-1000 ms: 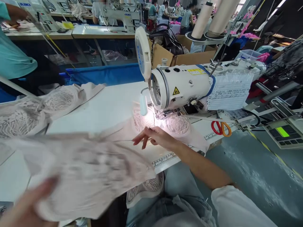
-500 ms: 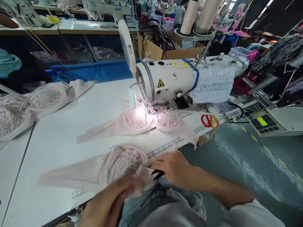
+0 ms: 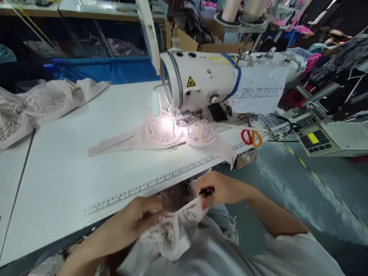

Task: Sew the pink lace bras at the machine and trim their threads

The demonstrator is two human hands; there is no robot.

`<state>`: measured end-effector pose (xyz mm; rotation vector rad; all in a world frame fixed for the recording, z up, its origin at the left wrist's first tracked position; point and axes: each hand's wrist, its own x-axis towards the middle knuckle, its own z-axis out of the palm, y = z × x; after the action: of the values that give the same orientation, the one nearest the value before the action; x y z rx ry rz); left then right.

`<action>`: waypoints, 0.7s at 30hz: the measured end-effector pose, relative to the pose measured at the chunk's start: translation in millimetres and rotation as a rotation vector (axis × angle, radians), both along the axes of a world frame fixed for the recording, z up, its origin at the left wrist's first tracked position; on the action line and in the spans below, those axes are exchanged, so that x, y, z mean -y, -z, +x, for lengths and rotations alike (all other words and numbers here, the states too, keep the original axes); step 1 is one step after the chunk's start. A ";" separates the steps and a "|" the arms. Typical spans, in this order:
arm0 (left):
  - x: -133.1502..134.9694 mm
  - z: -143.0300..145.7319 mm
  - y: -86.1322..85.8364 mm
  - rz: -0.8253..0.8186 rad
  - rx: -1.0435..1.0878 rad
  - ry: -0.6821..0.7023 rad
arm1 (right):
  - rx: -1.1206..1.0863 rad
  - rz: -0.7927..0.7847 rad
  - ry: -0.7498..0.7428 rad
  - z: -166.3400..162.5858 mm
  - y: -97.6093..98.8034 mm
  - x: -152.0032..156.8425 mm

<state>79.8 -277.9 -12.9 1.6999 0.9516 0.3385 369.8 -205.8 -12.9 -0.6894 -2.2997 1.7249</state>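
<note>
Both hands had dropped from the tabletop to the lap since the earlier frames, taking the pale pink lace bra piece (image 3: pixel 175 226) with them. It no longer lay on the white worktable (image 3: pixel 71 172) but hung below the table's near edge, stretched between the two hands. The left hand (image 3: pixel 140 216) was closed on the piece's left side, fingers curled into the fabric. The right hand (image 3: pixel 221 188) pinched the piece's upper right edge and also held a small black tool (image 3: pixel 207 190) against the palm; its type could not be told. The hands stood a little apart, joined only by the lace.

Judged from this, the held piece was at close hand-work off the table, not at the needle.

Beyond the hands, a printed measuring strip (image 3: pixel 149 184) ran along the table's front edge. A second pink lace bra piece (image 3: pixel 172 132) lay flat under the lit head of the white industrial sewing machine (image 3: pixel 201 80) – untouched by either hand. Red-and-orange-handled scissors (image 3: pixel 251 137) lay to its right, near a grey control panel with a yellow-green display (image 3: pixel 313 140). A heap of similar lace pieces (image 3: pixel 34 105) sat at the table's far left. A printed paper sheet (image 3: pixel 258 94) hung on the machine body.
</note>
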 end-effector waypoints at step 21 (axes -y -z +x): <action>21.8 44.3 45.1 -0.768 1.001 -0.810 | -0.254 -0.601 0.286 -13.5 40.9 0.2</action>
<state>124.2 -299.6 -58.1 0.2604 0.7735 1.0652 356.3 -206.0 -53.8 -0.7870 -1.4321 2.2079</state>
